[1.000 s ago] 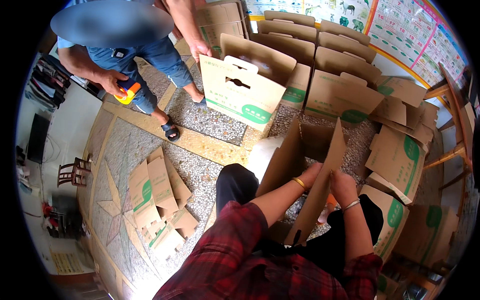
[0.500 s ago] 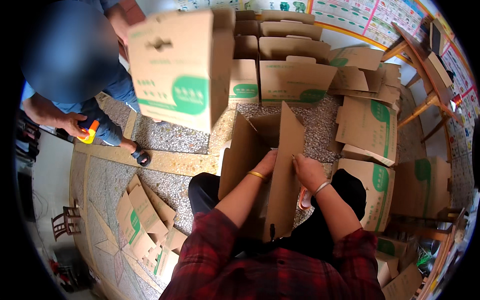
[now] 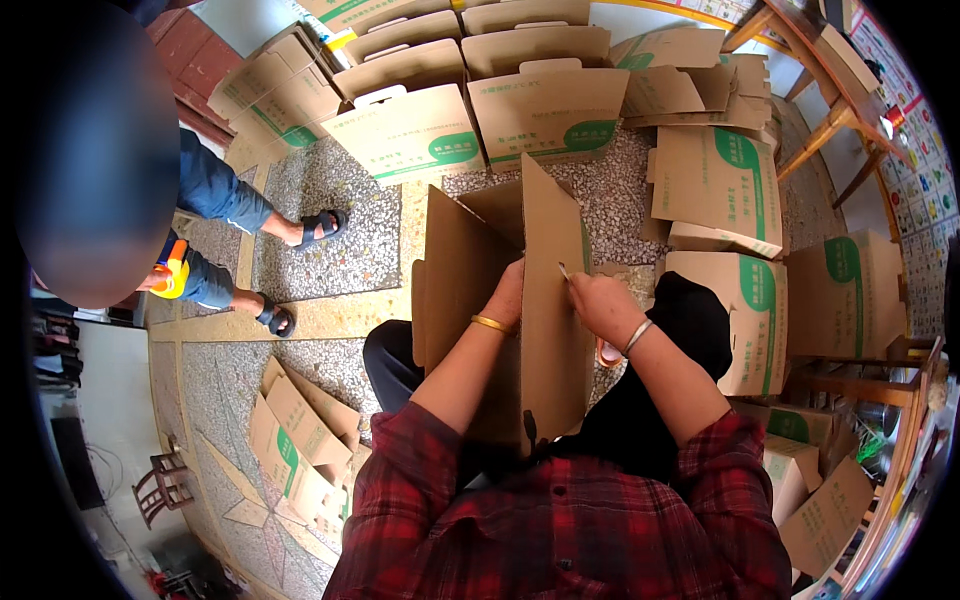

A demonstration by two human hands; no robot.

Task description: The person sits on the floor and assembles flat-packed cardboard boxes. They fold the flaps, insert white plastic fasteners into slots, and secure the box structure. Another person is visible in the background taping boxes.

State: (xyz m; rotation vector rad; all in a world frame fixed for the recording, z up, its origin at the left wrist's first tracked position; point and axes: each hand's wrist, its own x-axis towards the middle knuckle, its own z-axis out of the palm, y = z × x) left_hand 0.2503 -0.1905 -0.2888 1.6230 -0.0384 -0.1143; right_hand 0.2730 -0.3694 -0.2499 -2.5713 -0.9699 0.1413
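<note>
A brown cardboard box (image 3: 552, 330) stands upended on my lap with its flaps open. My left hand (image 3: 506, 292), with a gold bangle at the wrist, reaches inside the box and presses against the inner side of a tall flap. My right hand (image 3: 598, 302), wearing a silver bracelet, grips the outer edge of that same flap, pinching a small thin object at the rim. A roll of tape (image 3: 608, 352) lies just below my right wrist, partly hidden.
Several assembled boxes with green ovals (image 3: 545, 115) stand in rows ahead and to the right (image 3: 755, 300). Flat folded cartons (image 3: 295, 440) lie on the speckled floor at lower left. Another person in sandals (image 3: 240, 215) stands at left holding a yellow tape dispenser (image 3: 172, 272). A wooden table (image 3: 830, 60) is at upper right.
The person at left has set down the box they were carrying and stepped left. My hands have stayed on the same flap, and my view has tilted further down.
</note>
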